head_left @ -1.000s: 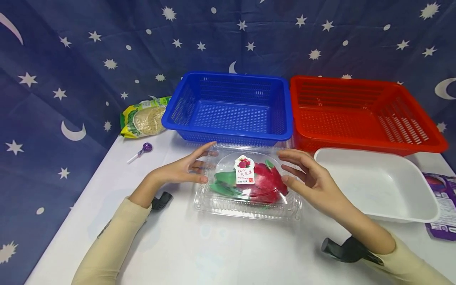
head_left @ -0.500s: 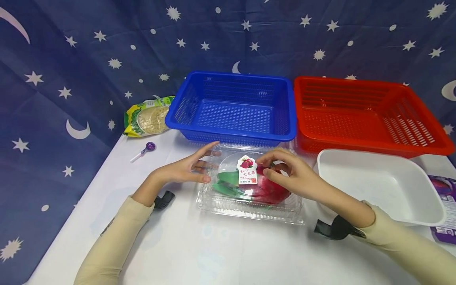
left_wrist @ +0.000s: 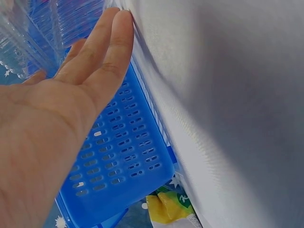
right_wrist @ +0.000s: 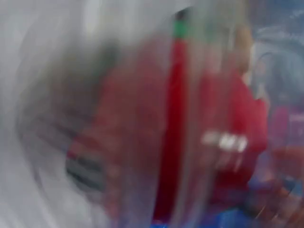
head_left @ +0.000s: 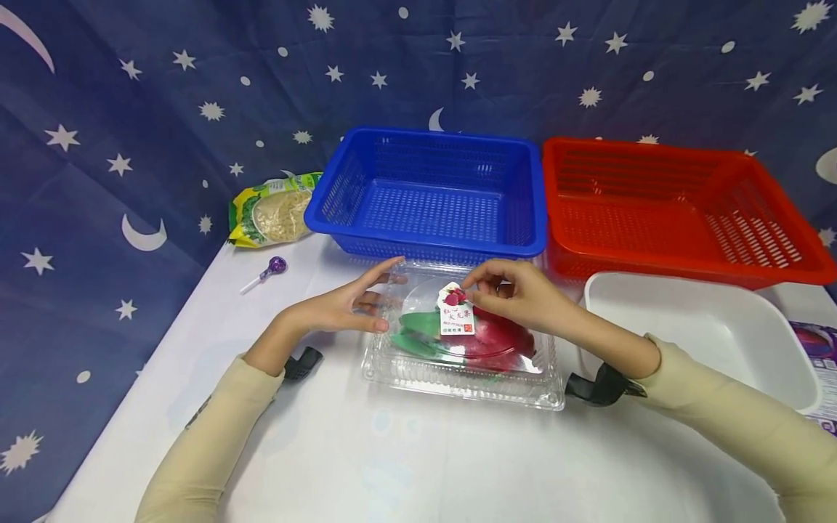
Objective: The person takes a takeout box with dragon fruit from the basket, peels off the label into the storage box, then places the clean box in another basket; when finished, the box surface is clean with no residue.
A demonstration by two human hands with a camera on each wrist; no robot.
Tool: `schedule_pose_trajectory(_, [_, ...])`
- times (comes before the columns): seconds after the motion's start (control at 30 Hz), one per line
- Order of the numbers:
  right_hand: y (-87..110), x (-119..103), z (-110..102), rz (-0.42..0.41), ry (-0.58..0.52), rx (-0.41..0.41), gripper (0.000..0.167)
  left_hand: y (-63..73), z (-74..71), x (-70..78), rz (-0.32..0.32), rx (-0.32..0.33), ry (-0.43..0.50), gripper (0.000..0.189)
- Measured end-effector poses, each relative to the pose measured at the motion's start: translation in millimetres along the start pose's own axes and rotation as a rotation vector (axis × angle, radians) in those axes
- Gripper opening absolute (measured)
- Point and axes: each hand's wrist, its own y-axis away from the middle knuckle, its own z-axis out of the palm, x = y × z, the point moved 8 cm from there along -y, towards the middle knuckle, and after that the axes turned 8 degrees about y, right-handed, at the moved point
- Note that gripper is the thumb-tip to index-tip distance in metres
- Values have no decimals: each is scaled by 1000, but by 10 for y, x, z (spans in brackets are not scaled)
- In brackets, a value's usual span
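Observation:
A clear plastic clamshell box lies on the table, with a red and a green item inside; the right wrist view shows the red item blurred through plastic. On its lid is a white fruit label. My left hand rests at the box's left side, thumb in front and fingers behind, fairly straight in the left wrist view. My right hand is over the lid, with curled thumb and index finger pinching at the label's upper right edge; its other fingers are tucked behind.
Behind the box stand a blue basket and a red basket. A white tub is to the right, partly covering a purple packet. At the left lie a yellow-green bag and a purple lollipop.
My right hand has moved left from the box's right end onto the lid, up to the label, its fingers curling in. The left hand has stayed at the left side.

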Motion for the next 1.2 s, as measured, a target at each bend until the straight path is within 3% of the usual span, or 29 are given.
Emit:
schedule_pose_trajectory(0.23, [-82,-18,2,-68,69,-64,13,-14,2,7,-2,3,5,107])
schedule_pose_trajectory(0.5, [-196,-49,36,-143,134,-216,22,5,-2,-8,-19,7,9,107])
schedule_pose_trajectory(0.83, [-291,-11,73,-82,100,-324,27,-11,5,-1,-12,-1,12,107])
schedule_pose_trajectory(1.2, [-304,14,114,-48,44,-349,19,9,4,9,-9,2,19,107])
